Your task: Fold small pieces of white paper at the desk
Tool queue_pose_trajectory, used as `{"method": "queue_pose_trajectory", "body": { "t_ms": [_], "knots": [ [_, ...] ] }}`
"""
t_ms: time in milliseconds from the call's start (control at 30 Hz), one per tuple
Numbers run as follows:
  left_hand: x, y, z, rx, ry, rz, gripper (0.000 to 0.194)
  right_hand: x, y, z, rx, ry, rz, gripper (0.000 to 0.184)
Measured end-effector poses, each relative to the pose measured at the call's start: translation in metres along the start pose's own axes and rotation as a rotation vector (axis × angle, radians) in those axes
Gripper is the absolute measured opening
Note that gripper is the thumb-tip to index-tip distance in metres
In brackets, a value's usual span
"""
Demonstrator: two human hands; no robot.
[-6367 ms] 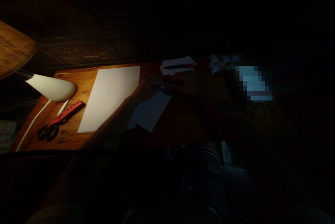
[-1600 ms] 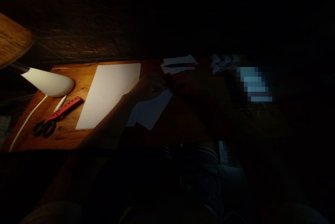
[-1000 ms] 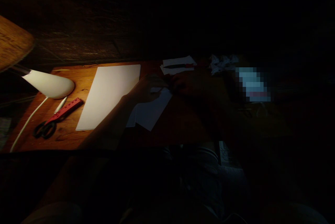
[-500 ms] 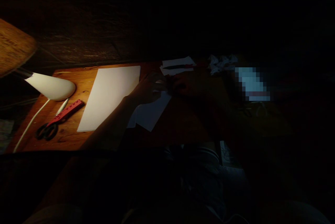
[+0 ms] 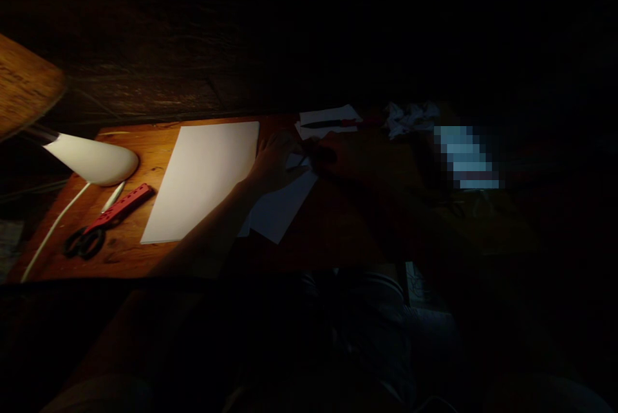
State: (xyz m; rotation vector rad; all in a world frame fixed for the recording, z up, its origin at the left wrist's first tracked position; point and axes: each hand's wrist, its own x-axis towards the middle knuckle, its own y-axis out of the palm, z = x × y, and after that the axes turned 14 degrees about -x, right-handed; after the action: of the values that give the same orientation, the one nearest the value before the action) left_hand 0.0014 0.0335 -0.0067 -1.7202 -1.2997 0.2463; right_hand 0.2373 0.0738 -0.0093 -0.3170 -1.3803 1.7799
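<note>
In the dim middle of the table, a white sheet of paper (image 5: pixel 280 210) lies at a slant under my hands. My left hand (image 5: pixel 275 159) is at its upper left part, with the fingers bent and the thumb reaching right; a bit of paper shows between them. Close beside it, my right hand (image 5: pixel 335 154) has its fingers curled at the paper's upper right edge, mostly in shadow. The fingertips of both hands nearly meet, and what they pinch there is hard to make out. To the left lies a stack of white paper (image 5: pixel 207 168), partly behind my left forearm.
A white lamp (image 5: pixel 94 159) stands left on the wooden table (image 5: pixel 128 249). Near it lie scissors (image 5: pixel 109 220) with a red blade cover and a white pen-like object (image 5: pixel 114 197). Behind my hands, a dark-bladed knife (image 5: pixel 321 123) rests on paper pieces; crumpled paper (image 5: pixel 410 118) lies right.
My left thumb has stretched farther right over the paper, and my left fingers have shifted slightly. My right hand has turned a little at the paper's edge. The view moved slightly.
</note>
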Motion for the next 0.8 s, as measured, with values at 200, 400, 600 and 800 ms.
{"method": "queue_pose_trajectory", "body": {
  "t_ms": [200, 400, 600, 800],
  "knots": [
    [0.002, -0.001, -0.001, -0.031, 0.004, 0.029, 0.023, 0.000, 0.001, 0.001, 0.008, -0.008, 0.000, 0.030],
    [0.004, 0.000, -0.002, -0.173, 0.016, -0.016, 0.026, -0.001, -0.010, 0.008, 0.056, 0.033, 0.010, 0.024],
    [0.004, -0.001, -0.005, -0.262, -0.024, -0.008, 0.018, -0.003, -0.017, 0.012, 0.195, 0.017, 0.019, 0.013],
    [0.003, -0.006, -0.007, -0.200, 0.034, -0.117, 0.028, -0.002, -0.015, 0.016, 0.393, 0.045, -0.084, 0.014]
  ]
}}
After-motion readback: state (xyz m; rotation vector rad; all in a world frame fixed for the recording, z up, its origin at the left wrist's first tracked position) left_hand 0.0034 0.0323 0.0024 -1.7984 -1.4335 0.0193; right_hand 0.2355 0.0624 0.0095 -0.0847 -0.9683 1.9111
